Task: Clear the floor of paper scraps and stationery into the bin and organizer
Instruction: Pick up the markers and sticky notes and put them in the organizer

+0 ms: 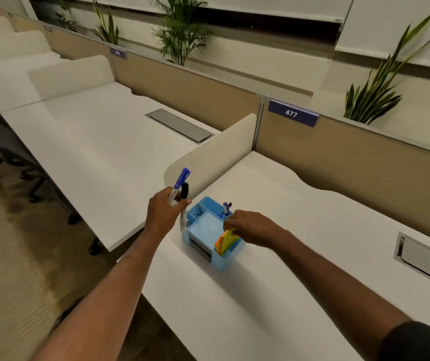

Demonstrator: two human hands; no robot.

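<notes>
A light blue desk organizer (203, 230) stands on the white desk (273, 256) near its left edge. My left hand (165, 211) hovers just left of it, shut on two markers, a blue-capped one (181, 181) and a black-capped one (184, 201), both pointing up. My right hand (245, 225) is over the organizer's front right compartment, holding a stack of orange and yellow sticky notes (224, 242) that is partly inside it. A blue pen (226, 209) stands in the back compartment.
A cream divider panel (213, 152) separates this desk from the neighbouring white desk (99, 142). Cable hatches (180, 125) (427, 259) sit in both desktops. Tan partitions with potted plants (375, 87) run along the back. Office chair bases (5, 152) stand on the carpet at left.
</notes>
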